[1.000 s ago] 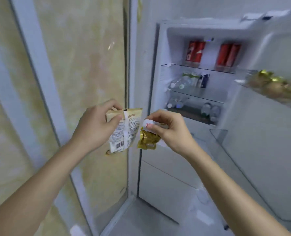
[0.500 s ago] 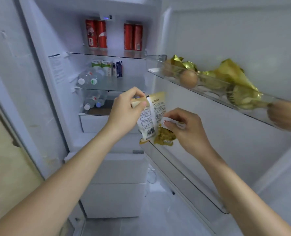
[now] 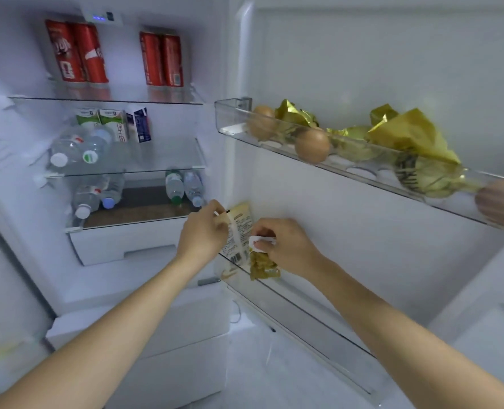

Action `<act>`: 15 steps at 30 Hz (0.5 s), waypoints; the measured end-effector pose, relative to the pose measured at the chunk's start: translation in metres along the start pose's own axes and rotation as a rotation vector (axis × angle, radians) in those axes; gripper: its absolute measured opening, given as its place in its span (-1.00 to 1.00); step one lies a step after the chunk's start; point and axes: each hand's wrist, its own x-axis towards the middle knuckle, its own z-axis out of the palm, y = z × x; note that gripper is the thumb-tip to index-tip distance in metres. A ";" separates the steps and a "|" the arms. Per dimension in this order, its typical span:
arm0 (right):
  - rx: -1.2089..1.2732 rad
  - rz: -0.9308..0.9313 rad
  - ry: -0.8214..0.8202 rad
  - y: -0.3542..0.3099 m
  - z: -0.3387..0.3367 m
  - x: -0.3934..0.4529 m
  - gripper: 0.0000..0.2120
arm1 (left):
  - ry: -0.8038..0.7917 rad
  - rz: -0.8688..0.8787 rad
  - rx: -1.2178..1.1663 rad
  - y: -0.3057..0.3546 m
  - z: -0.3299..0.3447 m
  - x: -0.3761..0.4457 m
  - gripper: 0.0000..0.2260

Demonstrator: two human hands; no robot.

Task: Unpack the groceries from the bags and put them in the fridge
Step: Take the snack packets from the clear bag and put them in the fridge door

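both hands at the lower clear door shelf of the open white fridge: left hand pinches the top of a beige flat snack packet with a barcode, right hand grips a small olive-gold foil pouch with a white top. packet bottoms sit at the shelf rim. upper door shelf holds brown eggs and crumpled gold foil bags. red cans on the top glass shelf, clear water bottles below.

My left hand covers the top corner of the cream packet, my right hand hides the head of the olive packet, and up to the right the last egg blurs, cut by the edge.
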 end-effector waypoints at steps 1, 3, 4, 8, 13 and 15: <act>-0.032 -0.006 -0.015 0.000 0.005 0.003 -0.90 | 0.006 0.046 0.076 -0.004 0.000 0.000 -0.82; -0.140 -0.024 -0.037 -0.001 0.013 0.008 -0.86 | 0.020 0.117 0.179 -0.012 -0.003 0.000 -0.73; -0.201 -0.047 -0.042 -0.003 0.015 0.010 -0.83 | 0.032 0.148 0.217 -0.014 -0.007 -0.002 -0.69; -0.250 -0.198 -0.004 -0.016 0.015 0.017 -0.75 | 0.121 0.251 0.375 -0.017 -0.029 -0.018 -0.61; -0.129 -0.405 0.001 -0.051 0.012 0.025 -0.74 | 0.141 0.179 0.529 -0.016 -0.078 -0.056 -0.56; -0.105 -0.468 -0.066 -0.075 0.016 0.025 -0.57 | 0.140 0.090 0.536 -0.020 -0.102 -0.083 -0.54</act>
